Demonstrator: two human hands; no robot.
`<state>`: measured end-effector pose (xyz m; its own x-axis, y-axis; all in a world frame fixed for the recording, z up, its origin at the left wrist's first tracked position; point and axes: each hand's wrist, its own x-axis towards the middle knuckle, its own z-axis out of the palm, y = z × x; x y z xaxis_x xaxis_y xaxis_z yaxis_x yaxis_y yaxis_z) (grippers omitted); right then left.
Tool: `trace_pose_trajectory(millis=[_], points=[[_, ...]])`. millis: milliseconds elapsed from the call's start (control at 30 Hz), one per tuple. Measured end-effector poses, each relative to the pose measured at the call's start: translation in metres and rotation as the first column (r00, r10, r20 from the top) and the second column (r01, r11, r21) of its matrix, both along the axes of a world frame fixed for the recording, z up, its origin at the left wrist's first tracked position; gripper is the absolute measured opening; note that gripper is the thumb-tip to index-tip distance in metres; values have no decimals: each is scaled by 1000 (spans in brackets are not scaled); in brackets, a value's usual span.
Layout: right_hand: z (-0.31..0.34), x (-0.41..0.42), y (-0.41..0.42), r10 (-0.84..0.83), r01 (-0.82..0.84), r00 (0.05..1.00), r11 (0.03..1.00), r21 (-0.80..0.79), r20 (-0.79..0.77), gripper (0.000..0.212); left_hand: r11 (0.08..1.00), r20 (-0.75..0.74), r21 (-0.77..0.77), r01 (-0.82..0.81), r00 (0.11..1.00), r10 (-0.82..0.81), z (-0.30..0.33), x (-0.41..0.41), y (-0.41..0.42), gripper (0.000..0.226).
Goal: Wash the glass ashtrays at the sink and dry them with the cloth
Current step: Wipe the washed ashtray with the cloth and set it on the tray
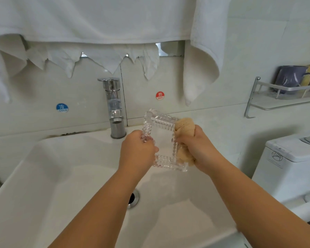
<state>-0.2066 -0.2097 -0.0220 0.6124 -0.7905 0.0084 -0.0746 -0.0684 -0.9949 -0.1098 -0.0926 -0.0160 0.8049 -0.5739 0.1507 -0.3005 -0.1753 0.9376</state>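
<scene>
Ashtray (pixel 164 140), square, clear ribbed glass, held tilted above sink (pixel 48 169), near back edge, right of tap (pixel 115 108). Left hand (pixel 138 151) fingers curled round ashtray's left rim. Right hand (pixel 195 145) fingers clamped on bunched tan cloth (pixel 183 126), pressed against right rim. Drain (pixel 133 198) below. White towel (pixel 100 20) hanging above.

A round blue sticker (pixel 62 107) on the pale wall tile left of the chrome tap (pixel 115 108) reads "COLD" under a white Chinese character; a round red sticker (pixel 160 95) on the tile to the tap's right reads "HOT" under another; the white toilet cistern (pixel 292 158) bears a faint prohibition sign (pixel 276 156), its print too small to read
</scene>
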Motion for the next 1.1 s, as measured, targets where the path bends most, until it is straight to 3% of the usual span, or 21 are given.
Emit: trace_pose_trajectory(millis=[67, 167, 200, 300, 433, 567, 633, 733, 900, 933, 1033, 1100], points=[[-3, 2, -4, 61, -72, 993, 991, 109, 103, 33, 998, -65, -53, -27, 998, 23, -2, -1, -2, 17], [-6, 3, -2, 86, -83, 995, 996, -41, 54, 11, 993, -128, -102, -61, 991, 48, -3, -4, -3, 15], [-7, 4, -2, 19, -22, 1000, 991, -132, -23, 8, 992, -144, -110, -64, 988, 47, -3, -5, -3, 15], [-11, 8, -4, -241, 162, 948, 928, -337, -208, 35, 993, -138, -100, -57, 990, 42, -3, -12, -5, 18], [-13, 8, -3, -359, 247, 915, 859, -449, -184, 44, 992, -130, -111, -59, 991, 44, -5, -17, -7, 19], [-14, 11, 1, -19, 2, 995, 984, -179, -94, 17, 983, -158, -141, -121, 983, 98, -4, -8, -4, 17], [-15, 10, -1, 108, -108, 994, 991, -79, -11, 21, 975, -162, -174, -142, 980, 113, -3, -5, -3, 16], [-10, 5, 2, 63, -69, 997, 988, -139, -45, 13, 977, -70, -168, -129, 990, 119, -4, -8, -4, 15], [-10, 4, 10, -254, 151, 949, 886, -438, -186, 36, 971, -56, -200, -133, 991, 124, -8, -6, -8, 16], [-10, 3, 12, -239, 136, 952, 891, -433, -192, 35, 969, -74, -208, -136, 990, 123, -8, -4, -8, 15], [-8, 2, 12, 70, -100, 985, 976, -192, -156, 31, 959, -133, -231, -164, 982, 136, -8, 1, -6, 15], [-7, 0, 12, 168, -179, 977, 981, -79, -130, 22, 956, -151, -243, -165, 980, 131, -9, 4, -6, 16]])
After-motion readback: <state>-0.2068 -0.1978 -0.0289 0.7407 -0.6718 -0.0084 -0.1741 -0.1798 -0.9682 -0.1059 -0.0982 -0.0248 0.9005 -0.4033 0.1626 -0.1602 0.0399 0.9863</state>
